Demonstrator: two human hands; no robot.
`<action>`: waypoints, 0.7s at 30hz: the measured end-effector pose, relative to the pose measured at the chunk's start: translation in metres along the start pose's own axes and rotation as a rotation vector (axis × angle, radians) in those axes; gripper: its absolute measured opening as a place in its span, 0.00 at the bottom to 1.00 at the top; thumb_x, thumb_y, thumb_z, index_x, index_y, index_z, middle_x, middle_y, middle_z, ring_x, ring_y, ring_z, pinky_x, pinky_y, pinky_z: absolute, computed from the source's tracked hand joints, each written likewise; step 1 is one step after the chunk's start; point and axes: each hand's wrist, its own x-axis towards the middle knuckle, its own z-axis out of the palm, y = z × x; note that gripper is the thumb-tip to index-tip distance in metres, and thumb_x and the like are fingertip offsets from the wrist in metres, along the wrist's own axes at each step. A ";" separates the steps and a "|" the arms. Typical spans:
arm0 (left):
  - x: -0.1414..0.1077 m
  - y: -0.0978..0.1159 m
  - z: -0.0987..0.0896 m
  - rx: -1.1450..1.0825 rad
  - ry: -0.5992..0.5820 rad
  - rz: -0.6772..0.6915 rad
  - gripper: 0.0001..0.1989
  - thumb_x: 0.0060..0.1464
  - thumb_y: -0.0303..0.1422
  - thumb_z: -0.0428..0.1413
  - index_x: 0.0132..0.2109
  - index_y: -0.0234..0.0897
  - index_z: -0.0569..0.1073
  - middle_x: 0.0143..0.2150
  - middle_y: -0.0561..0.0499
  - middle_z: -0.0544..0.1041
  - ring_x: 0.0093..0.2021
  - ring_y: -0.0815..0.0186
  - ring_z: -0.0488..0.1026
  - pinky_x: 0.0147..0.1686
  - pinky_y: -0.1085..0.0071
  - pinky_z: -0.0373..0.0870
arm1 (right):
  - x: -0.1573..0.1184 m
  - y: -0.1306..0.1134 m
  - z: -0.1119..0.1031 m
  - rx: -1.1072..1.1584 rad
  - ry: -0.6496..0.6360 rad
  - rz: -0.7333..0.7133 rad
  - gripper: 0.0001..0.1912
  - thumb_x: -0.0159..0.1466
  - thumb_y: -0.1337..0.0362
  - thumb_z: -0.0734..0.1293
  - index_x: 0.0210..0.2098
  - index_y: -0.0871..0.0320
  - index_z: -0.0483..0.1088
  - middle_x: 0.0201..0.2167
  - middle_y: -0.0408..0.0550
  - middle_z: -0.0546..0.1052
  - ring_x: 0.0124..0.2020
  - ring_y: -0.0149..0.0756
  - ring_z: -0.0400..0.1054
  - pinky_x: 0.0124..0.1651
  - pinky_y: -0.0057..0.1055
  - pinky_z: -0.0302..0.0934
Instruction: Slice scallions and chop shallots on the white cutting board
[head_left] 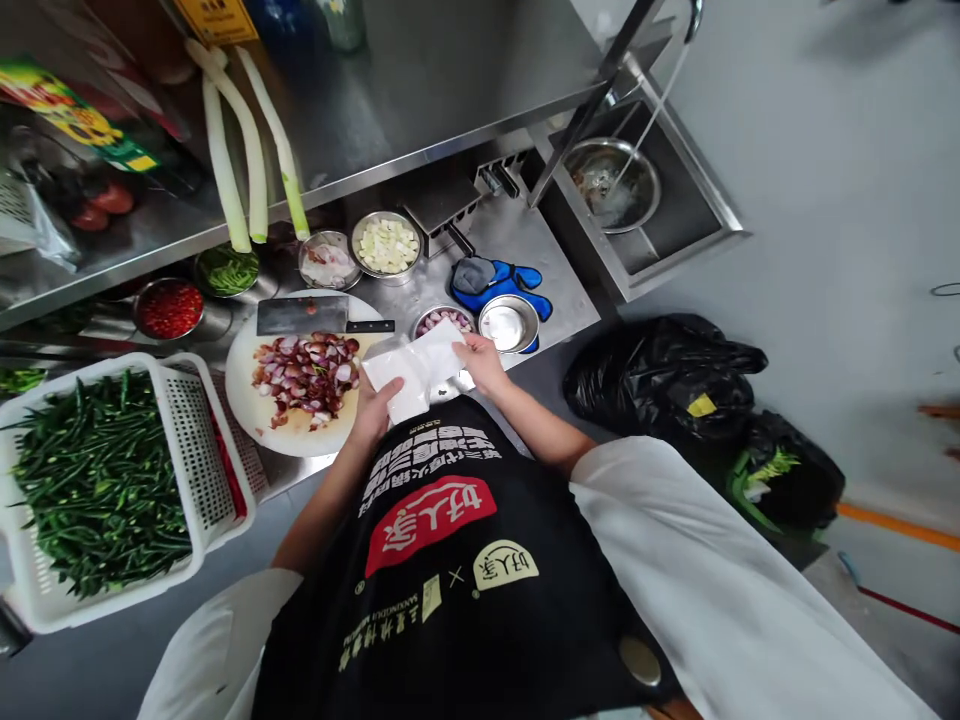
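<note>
While the left grip (371, 410) clasps a white plastic-wrapped tissue packet (409, 396), right grip (482, 362) pinching a white paper sheet (439, 344), chopped purple onions (307, 372) nearby, on a round white board (241, 395).

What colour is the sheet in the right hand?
The sheet in the right hand is white; the head view, the only one, shows it.
</note>
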 end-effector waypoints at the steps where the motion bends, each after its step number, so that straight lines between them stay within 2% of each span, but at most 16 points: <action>1: -0.001 0.002 -0.001 0.001 0.008 0.011 0.48 0.36 0.34 0.80 0.65 0.44 0.71 0.58 0.44 0.83 0.55 0.53 0.82 0.53 0.63 0.80 | 0.002 -0.001 -0.008 0.079 0.043 -0.014 0.17 0.53 0.48 0.76 0.33 0.54 0.76 0.26 0.41 0.79 0.28 0.35 0.69 0.32 0.31 0.65; 3: -0.004 0.008 -0.008 -0.010 0.027 -0.012 0.46 0.38 0.36 0.79 0.65 0.42 0.72 0.58 0.42 0.84 0.56 0.51 0.82 0.53 0.62 0.81 | 0.005 -0.005 -0.029 0.189 0.101 -0.012 0.18 0.52 0.50 0.79 0.34 0.54 0.76 0.27 0.41 0.80 0.27 0.35 0.70 0.31 0.31 0.67; 6: -0.009 0.019 -0.029 -0.046 0.062 -0.105 0.43 0.39 0.42 0.78 0.63 0.38 0.75 0.55 0.41 0.85 0.56 0.46 0.83 0.54 0.57 0.82 | 0.012 -0.012 -0.070 0.257 0.218 0.003 0.19 0.52 0.52 0.80 0.38 0.54 0.76 0.30 0.43 0.81 0.30 0.38 0.74 0.33 0.34 0.72; 8: -0.012 0.024 -0.043 -0.071 0.092 -0.133 0.42 0.39 0.45 0.77 0.61 0.38 0.77 0.53 0.42 0.86 0.55 0.43 0.83 0.53 0.54 0.83 | 0.019 -0.015 -0.093 0.224 0.340 -0.072 0.18 0.55 0.51 0.77 0.40 0.54 0.76 0.33 0.45 0.83 0.34 0.40 0.77 0.36 0.36 0.74; 10: -0.015 0.026 -0.051 -0.087 0.106 -0.137 0.42 0.39 0.46 0.77 0.62 0.38 0.77 0.53 0.41 0.86 0.56 0.41 0.83 0.54 0.51 0.83 | 0.024 -0.016 -0.100 0.122 0.417 -0.204 0.18 0.60 0.48 0.73 0.42 0.54 0.77 0.38 0.47 0.83 0.40 0.41 0.78 0.40 0.37 0.75; 11: -0.017 0.027 -0.052 -0.093 0.098 -0.147 0.43 0.40 0.46 0.77 0.62 0.37 0.77 0.52 0.41 0.86 0.56 0.40 0.83 0.54 0.50 0.83 | 0.025 -0.015 -0.097 0.067 0.424 -0.257 0.19 0.62 0.47 0.71 0.44 0.54 0.77 0.40 0.47 0.83 0.43 0.42 0.78 0.43 0.37 0.75; 13: -0.018 0.025 -0.048 -0.101 0.062 -0.170 0.45 0.40 0.46 0.76 0.64 0.35 0.75 0.51 0.39 0.86 0.57 0.39 0.82 0.55 0.50 0.83 | 0.022 -0.013 -0.075 -0.011 0.360 -0.285 0.20 0.63 0.45 0.70 0.43 0.53 0.78 0.41 0.47 0.83 0.47 0.44 0.78 0.46 0.38 0.75; 16: -0.017 0.020 -0.034 -0.082 0.004 -0.160 0.46 0.40 0.44 0.76 0.65 0.35 0.73 0.52 0.39 0.86 0.57 0.41 0.82 0.54 0.53 0.82 | 0.003 -0.010 -0.023 -0.001 0.113 -0.139 0.21 0.59 0.43 0.74 0.39 0.53 0.79 0.36 0.46 0.83 0.45 0.47 0.78 0.48 0.39 0.74; 18: -0.017 0.017 -0.025 -0.047 -0.014 -0.123 0.47 0.40 0.42 0.77 0.66 0.36 0.72 0.53 0.40 0.85 0.55 0.44 0.83 0.51 0.56 0.82 | -0.013 -0.009 0.008 0.079 -0.036 -0.027 0.22 0.59 0.41 0.75 0.39 0.53 0.80 0.37 0.47 0.84 0.46 0.48 0.79 0.49 0.41 0.75; 21: -0.017 0.014 -0.017 0.015 -0.011 -0.089 0.46 0.42 0.41 0.77 0.67 0.37 0.72 0.54 0.40 0.84 0.52 0.46 0.84 0.47 0.59 0.82 | -0.029 -0.008 0.032 0.133 -0.163 0.022 0.25 0.57 0.39 0.77 0.40 0.53 0.81 0.40 0.47 0.85 0.48 0.49 0.79 0.52 0.42 0.74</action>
